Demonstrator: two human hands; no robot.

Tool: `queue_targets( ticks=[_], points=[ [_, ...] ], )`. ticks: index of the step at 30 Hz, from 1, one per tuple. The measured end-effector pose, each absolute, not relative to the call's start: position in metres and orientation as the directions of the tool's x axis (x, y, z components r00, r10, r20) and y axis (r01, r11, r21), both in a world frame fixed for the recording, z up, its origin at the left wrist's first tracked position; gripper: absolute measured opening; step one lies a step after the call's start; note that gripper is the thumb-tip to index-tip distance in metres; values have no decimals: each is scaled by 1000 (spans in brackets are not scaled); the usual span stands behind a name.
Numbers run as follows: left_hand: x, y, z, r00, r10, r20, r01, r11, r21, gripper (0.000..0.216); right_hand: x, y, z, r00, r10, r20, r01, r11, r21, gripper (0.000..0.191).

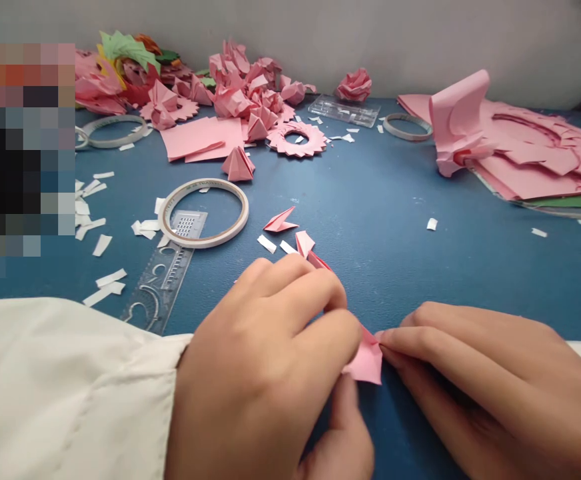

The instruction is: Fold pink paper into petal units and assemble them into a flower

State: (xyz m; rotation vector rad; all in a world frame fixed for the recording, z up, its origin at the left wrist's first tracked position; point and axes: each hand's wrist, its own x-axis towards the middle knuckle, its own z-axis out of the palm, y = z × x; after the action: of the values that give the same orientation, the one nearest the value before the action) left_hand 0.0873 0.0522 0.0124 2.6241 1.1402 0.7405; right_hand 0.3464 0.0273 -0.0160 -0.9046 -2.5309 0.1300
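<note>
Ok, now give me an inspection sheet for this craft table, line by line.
Surface: blue table, littered with paper.
Job's things: small pink paper piece, pinched from both sides.
Clutter: white scraps, tape ring, clear ruler, folded pink units, paper flower pile, pink sheet stack.
Grippers: left hand and right hand, both closed on the piece.
Cables: nothing seen.
Surroundings: grey wall behind the table.

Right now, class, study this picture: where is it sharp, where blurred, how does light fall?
Head view: left hand, right hand and pink paper look fairly sharp; a pixelated block masks the upper left; light is soft and even, without glare on the table.
</note>
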Motion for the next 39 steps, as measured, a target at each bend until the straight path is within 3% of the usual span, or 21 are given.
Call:
queue_targets(
  ticks=[5, 10, 16, 26, 32, 39],
  points=[
    [69, 42, 7, 588, 714, 380, 667, -694, 270, 12, 353, 30, -17, -661, 634, 401, 624, 761, -176, 23],
    [61, 39, 3, 645, 653, 397, 638, -746, 192, 33, 352, 30, -17, -652, 625, 429, 628, 762, -158, 25],
    [59, 44, 3, 682, 597, 422, 569, -796, 207, 40, 351, 34, -15, -621, 669, 409, 648, 732, -212, 27],
    [58, 53, 9, 662, 594, 456, 559, -797, 227, 45, 350, 34, -12, -611, 672, 418, 670, 721, -179, 24],
    [58, 59, 8, 735, 564, 377, 510, -826, 241, 44, 347, 36, -13, -646, 619, 447, 632, 762, -142, 17],
    [64, 57, 7, 725, 543, 424, 485, -839, 245, 43, 343, 39, -12, -669, 591, 450, 619, 778, -102, 34]
  ],
)
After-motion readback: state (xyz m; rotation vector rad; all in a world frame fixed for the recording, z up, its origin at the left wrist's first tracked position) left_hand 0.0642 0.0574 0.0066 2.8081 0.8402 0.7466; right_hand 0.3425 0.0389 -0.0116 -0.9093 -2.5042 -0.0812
